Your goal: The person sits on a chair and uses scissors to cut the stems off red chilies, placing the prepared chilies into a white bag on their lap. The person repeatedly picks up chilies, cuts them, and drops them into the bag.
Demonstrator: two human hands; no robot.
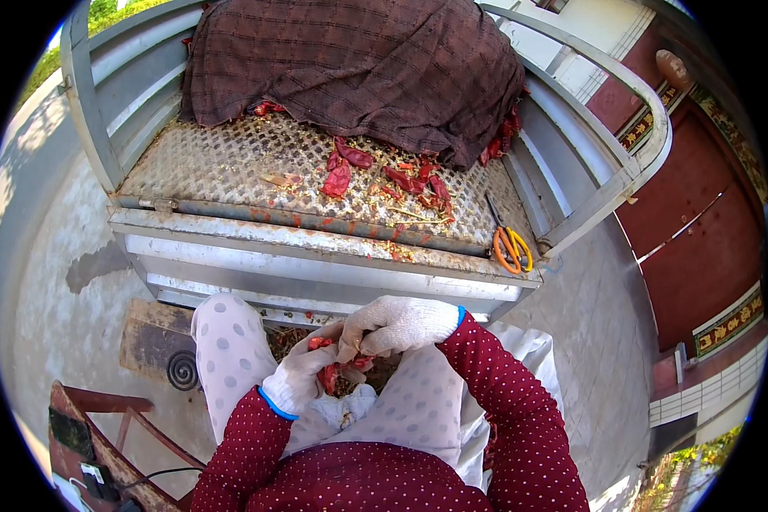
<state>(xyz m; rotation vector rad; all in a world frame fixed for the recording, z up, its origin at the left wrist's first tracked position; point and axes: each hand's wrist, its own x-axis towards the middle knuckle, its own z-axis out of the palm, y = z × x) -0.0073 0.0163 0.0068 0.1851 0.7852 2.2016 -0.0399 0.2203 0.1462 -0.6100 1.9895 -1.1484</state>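
White knitted gloves with blue cuffs cover both hands, which meet between my knees. My left hand (303,374) holds dried red chili peppers (326,377). The curled fingers of my right hand (390,328) pinch at the same peppers from above; the exact grip is partly hidden. Loose dried red chilies (338,179) and pale seeds lie on the metal truck bed (217,153) in front of me. Behind them a dark plaid cloth (358,70) covers a heap, with red chilies showing at its edge. Scissors with orange and yellow handles (512,248) rest at the bed's right front corner.
Metal side rails (589,96) flank the bed, and its lowered tailgate (320,256) faces my knees. At lower left are a mosquito coil (182,370), a board (150,336) and a worn reddish frame (109,435) with a cable. A white sack (534,358) lies beside my right leg.
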